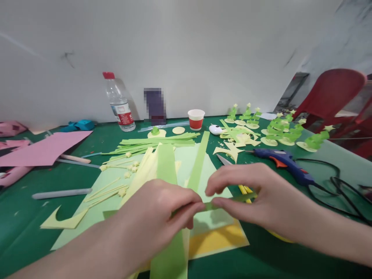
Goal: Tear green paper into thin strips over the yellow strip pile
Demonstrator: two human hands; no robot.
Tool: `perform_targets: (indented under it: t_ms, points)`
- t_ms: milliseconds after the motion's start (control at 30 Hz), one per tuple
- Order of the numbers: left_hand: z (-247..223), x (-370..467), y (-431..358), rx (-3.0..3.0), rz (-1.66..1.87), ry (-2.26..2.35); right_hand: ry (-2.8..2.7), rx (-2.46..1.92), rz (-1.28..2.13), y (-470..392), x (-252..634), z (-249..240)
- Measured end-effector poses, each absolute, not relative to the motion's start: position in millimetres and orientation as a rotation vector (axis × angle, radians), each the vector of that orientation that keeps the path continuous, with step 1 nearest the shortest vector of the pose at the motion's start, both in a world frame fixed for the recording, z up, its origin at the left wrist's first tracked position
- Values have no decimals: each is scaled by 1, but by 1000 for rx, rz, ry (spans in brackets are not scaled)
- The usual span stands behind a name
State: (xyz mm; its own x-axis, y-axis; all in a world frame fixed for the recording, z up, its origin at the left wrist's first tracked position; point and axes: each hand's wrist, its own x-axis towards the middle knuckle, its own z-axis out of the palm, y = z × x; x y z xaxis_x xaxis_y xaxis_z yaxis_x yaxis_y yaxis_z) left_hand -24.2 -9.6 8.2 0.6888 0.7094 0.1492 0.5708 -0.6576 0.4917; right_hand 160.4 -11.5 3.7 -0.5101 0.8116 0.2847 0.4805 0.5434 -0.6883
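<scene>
My left hand (162,213) is closed, thumb and fingers pinching a narrow green paper strip (210,206). The strip runs right, under the thumb of my right hand (250,190), whose index finger is raised and apart from the thumb. Below both hands lie wide green strips (167,162) and another green strip (200,159) on a pale green sheet (213,221). Yellow paper strips (142,170) lie left of the wide strip. Yellow scissor handles show partly beneath my right hand, with the blade (223,159) beyond it.
A blue glue gun (285,162) with a black cord lies right. Green paper trees (271,131) stand at the back right. A paper cup (196,119) and a bottle (119,102) stand near the wall. Pink paper (43,149) and a glue stick (62,193) lie left.
</scene>
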Motion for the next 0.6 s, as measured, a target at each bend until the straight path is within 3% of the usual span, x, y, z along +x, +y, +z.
perform_targets:
  t_ms: [333,600]
  points:
    - [-5,-22,-20,2558,446,948,-2158,-1138,884,-21,152,-1]
    - [20,-29,-14,2410,406,1055,-2183,-1291,1002,-11,167,11]
